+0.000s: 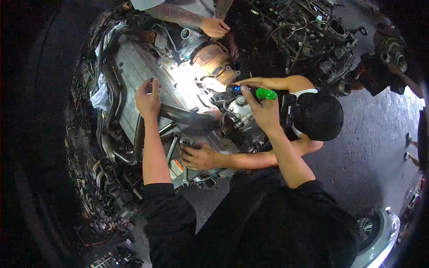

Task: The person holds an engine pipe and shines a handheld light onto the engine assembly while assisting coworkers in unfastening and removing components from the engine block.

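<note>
My right hand [267, 109] is wrapped round a black flashlight [234, 90] with a bright green end. Its beam lights the engine [134, 58] near a rusty round housing [211, 61]. My left hand [148, 99] is raised over the flat grey top of the engine, its fingers curled into a pinch. What it holds, if anything, is too small to make out. Just below and right of that hand runs a thick dark pipe [185, 116]. A wrench [172, 147] lies on the engine nearby.
A co-worker in a black cap [318, 117] leans in from the right, one hand [201, 156] resting by the wrench. Another person's hand [214, 27] reaches in at the top. More engine parts [308, 40] lie at upper right. A car [380, 239] stands at lower right.
</note>
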`<state>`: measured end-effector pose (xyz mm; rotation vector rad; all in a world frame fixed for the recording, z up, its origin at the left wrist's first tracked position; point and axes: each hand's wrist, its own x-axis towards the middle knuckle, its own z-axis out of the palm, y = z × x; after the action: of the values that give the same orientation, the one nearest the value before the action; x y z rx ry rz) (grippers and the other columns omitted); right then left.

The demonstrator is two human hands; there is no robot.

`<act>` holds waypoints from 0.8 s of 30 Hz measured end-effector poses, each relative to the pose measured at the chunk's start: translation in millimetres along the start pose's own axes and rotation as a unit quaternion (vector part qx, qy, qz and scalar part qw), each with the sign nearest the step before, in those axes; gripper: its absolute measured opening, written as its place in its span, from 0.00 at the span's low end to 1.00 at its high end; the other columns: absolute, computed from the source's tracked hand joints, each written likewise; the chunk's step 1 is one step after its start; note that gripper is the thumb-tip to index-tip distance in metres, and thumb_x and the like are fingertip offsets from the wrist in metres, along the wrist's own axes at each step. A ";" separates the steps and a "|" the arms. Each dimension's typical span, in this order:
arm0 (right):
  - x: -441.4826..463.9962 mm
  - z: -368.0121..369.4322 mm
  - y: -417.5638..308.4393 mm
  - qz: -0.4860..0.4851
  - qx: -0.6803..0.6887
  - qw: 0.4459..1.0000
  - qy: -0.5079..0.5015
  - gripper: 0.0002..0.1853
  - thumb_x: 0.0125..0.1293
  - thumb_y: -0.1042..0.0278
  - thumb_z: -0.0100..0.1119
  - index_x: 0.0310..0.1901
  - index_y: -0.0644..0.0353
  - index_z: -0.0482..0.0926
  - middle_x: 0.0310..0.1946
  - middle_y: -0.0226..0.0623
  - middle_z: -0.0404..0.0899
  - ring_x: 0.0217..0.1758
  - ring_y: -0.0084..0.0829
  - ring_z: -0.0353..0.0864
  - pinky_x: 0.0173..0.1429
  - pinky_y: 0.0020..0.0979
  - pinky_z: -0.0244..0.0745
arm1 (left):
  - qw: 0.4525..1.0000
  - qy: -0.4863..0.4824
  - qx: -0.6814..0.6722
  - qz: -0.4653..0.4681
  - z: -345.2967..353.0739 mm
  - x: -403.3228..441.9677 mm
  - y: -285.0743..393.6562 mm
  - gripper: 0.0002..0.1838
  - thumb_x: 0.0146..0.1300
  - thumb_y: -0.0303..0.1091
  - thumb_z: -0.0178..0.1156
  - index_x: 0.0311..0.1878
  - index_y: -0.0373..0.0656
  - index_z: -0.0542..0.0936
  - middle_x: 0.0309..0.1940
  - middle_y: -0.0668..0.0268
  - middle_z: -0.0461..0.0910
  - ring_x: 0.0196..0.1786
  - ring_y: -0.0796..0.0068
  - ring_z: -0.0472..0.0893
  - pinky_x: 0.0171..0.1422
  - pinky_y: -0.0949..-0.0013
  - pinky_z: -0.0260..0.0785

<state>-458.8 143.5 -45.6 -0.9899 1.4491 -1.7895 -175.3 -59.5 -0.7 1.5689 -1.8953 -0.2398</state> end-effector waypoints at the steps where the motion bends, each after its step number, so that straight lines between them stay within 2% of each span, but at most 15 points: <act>1: 0.5 -0.3 -1.8 -0.005 0.000 1.000 -0.003 0.10 0.70 0.67 0.68 0.45 0.66 0.86 0.33 0.30 0.85 0.35 0.17 0.79 0.41 0.23 0.73 | 1.000 -0.001 -0.014 0.000 0.4 -1.8 1.9 0.24 0.68 0.55 0.65 0.45 0.39 0.88 0.32 0.63 0.89 0.37 0.69 0.87 0.49 0.66 0.75; 3: -0.5 -1.3 -2.8 0.040 0.025 0.999 -0.011 0.09 0.71 0.68 0.68 0.45 0.66 0.86 0.31 0.26 0.83 0.32 0.14 0.75 0.36 0.21 0.70 | 1.000 0.000 -0.026 0.003 -0.9 -1.5 0.8 0.24 0.68 0.55 0.65 0.45 0.40 0.88 0.32 0.63 0.89 0.38 0.68 0.87 0.49 0.66 0.75; 5: -1.3 0.0 3.3 0.029 0.021 0.999 -0.007 0.10 0.71 0.68 0.68 0.46 0.65 0.86 0.30 0.23 0.81 0.30 0.12 0.73 0.33 0.20 0.66 | 1.000 -0.019 -0.007 -0.011 -1.1 -0.5 0.7 0.22 0.68 0.54 0.65 0.45 0.41 0.88 0.33 0.62 0.89 0.39 0.67 0.88 0.49 0.66 0.75; 7: -2.7 1.4 3.5 0.020 0.005 1.000 0.008 0.10 0.70 0.68 0.68 0.46 0.65 0.86 0.31 0.25 0.82 0.32 0.14 0.75 0.36 0.21 0.70 | 1.000 -0.026 -0.011 -0.005 -2.3 -0.2 1.9 0.22 0.68 0.54 0.65 0.45 0.41 0.88 0.33 0.62 0.89 0.39 0.67 0.88 0.49 0.65 0.76; 8: -2.4 3.7 1.4 0.012 0.030 0.999 0.009 0.11 0.70 0.67 0.69 0.46 0.66 0.86 0.32 0.27 0.84 0.35 0.16 0.78 0.41 0.22 0.73 | 0.999 -0.037 -0.013 -0.003 -2.7 -0.3 0.0 0.22 0.68 0.54 0.65 0.46 0.41 0.88 0.34 0.62 0.90 0.40 0.67 0.89 0.49 0.65 0.76; 11: -4.7 7.1 5.7 -0.001 0.008 1.000 0.002 0.11 0.70 0.67 0.69 0.47 0.67 0.85 0.34 0.31 0.86 0.39 0.18 0.80 0.46 0.24 0.75 | 1.000 -0.022 -0.010 0.002 -1.3 0.8 -0.1 0.22 0.68 0.53 0.65 0.46 0.39 0.88 0.35 0.61 0.90 0.40 0.67 0.89 0.50 0.65 0.76; 18: -5.4 11.5 1.5 -0.005 0.024 1.000 -0.002 0.11 0.70 0.68 0.69 0.46 0.67 0.86 0.37 0.33 0.87 0.41 0.20 0.81 0.48 0.26 0.76 | 0.999 -0.027 -0.030 -0.018 -2.9 -0.7 4.1 0.23 0.68 0.51 0.66 0.46 0.36 0.87 0.35 0.58 0.90 0.41 0.65 0.89 0.51 0.65 0.77; 21: -5.2 10.4 2.6 0.002 -0.003 1.000 -0.002 0.10 0.70 0.68 0.68 0.45 0.67 0.86 0.37 0.32 0.87 0.40 0.20 0.81 0.49 0.26 0.76 | 1.000 -0.014 0.006 -0.012 -2.5 -0.4 4.8 0.23 0.67 0.51 0.66 0.47 0.37 0.87 0.35 0.58 0.90 0.41 0.65 0.89 0.52 0.65 0.77; 24: -7.7 10.3 -5.0 0.048 -0.011 0.999 -0.015 0.10 0.71 0.68 0.67 0.46 0.67 0.86 0.37 0.33 0.87 0.40 0.20 0.81 0.49 0.26 0.76 | 0.999 -0.026 -0.003 -0.027 -3.5 -0.4 3.7 0.24 0.66 0.52 0.67 0.49 0.37 0.87 0.35 0.58 0.90 0.41 0.65 0.89 0.51 0.65 0.77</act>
<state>-446.0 145.7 -40.8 -0.9380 1.4765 -1.6858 -176.2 -57.3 3.7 1.6245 -1.8914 -0.3115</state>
